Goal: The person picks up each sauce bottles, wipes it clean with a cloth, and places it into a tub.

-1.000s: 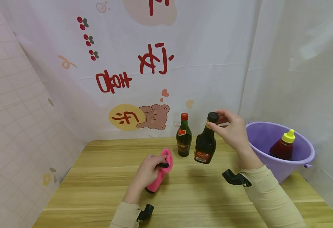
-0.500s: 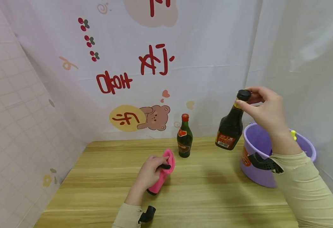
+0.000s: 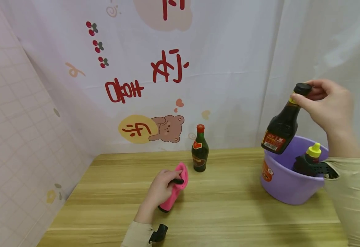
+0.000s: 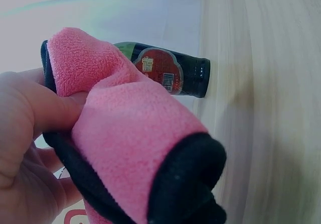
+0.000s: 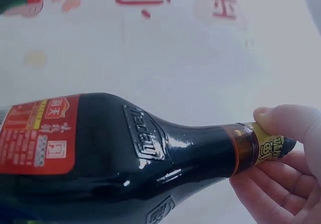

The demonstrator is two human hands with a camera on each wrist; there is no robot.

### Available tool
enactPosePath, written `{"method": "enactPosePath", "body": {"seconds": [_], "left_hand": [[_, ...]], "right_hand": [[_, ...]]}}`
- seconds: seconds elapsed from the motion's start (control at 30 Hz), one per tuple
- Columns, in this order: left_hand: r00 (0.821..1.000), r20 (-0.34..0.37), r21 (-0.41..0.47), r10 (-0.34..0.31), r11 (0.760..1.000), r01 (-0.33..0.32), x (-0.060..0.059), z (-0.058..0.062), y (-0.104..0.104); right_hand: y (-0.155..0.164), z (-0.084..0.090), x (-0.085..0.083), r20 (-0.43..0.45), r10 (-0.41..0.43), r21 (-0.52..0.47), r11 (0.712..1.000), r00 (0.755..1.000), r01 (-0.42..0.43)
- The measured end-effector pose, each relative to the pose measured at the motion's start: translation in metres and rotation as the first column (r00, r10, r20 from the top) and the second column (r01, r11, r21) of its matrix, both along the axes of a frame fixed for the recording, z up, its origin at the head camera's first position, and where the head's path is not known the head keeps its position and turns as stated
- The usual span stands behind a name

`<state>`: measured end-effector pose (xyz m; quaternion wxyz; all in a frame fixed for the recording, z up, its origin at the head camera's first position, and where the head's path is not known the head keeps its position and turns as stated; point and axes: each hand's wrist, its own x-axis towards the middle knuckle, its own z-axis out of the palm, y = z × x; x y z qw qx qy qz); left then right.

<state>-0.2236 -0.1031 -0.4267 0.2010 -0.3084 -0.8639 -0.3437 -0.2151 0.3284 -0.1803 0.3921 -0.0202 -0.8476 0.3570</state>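
Note:
My right hand [image 3: 332, 103] grips a dark sauce bottle [image 3: 282, 127] by its neck, just under the black cap. The bottle hangs tilted above the near-left rim of a purple bucket [image 3: 288, 188]. In the right wrist view the thumb and fingers [image 5: 283, 118] close round the yellow neck band. My left hand [image 3: 160, 188] pinches a folded pink cloth [image 4: 135, 128] with black edging, low over the table. Beyond the cloth a green bottle with a red cap [image 3: 200, 151] stands upright, its label [image 4: 163, 68] partly hidden by the cloth in the left wrist view.
Inside the bucket stands a squeeze bottle with a yellow nozzle cap [image 3: 314, 151], partly covered by the right wrist's black camera mount [image 3: 315, 168]. The wooden table [image 3: 223, 212] runs back to a white printed curtain [image 3: 229, 85].
My right hand has carried the sauce bottle up and rightward, from beside the green bottle to over the bucket's rim. The left hand and cloth have stayed nearly still.

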Motion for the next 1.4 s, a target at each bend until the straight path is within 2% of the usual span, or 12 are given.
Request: {"method": "enactPosePath", "body": {"seconds": [0.13, 0.23, 0.37, 0.5, 0.87, 1.17, 1.4], "left_hand": [[1.0, -0.005, 0.001, -0.002, 1.0, 0.002, 0.0, -0.001, 0.0], [1.0, -0.011, 0.002, -0.005, 1.0, 0.005, 0.0, -0.002, 0.0], [1.0, -0.016, 0.003, -0.004, 1.0, 0.004, -0.001, -0.003, -0.001], [1.0, -0.027, -0.005, -0.001, 1.0, 0.0, -0.001, -0.005, -0.001], [1.0, -0.008, -0.009, -0.006, 1.0, 0.006, -0.001, -0.005, 0.0], [1.0, -0.004, -0.016, -0.009, 1.0, 0.009, -0.001, -0.005, 0.0], [1.0, 0.002, -0.031, -0.011, 0.999, 0.011, -0.001, -0.004, 0.0]], "right_hand": [[0.015, 0.0, -0.006, 0.04, -0.05, 0.022, 0.999, 0.998, 0.049], [0.024, -0.004, -0.01, 0.107, -0.087, 0.052, 0.995, 0.99, 0.082], [0.035, -0.013, -0.016, 0.2, -0.114, 0.104, 0.99, 0.973, 0.095], [0.045, -0.025, -0.023, 0.239, -0.114, 0.13, 0.988, 0.964, 0.085], [0.06, -0.062, -0.036, 0.35, -0.057, 0.218, 0.976, 0.935, -0.023], [0.066, -0.078, -0.046, 0.437, -0.041, 0.295, 0.95, 0.898, -0.1], [0.068, -0.088, -0.051, 0.473, -0.028, 0.331, 0.932, 0.881, -0.148]]}}
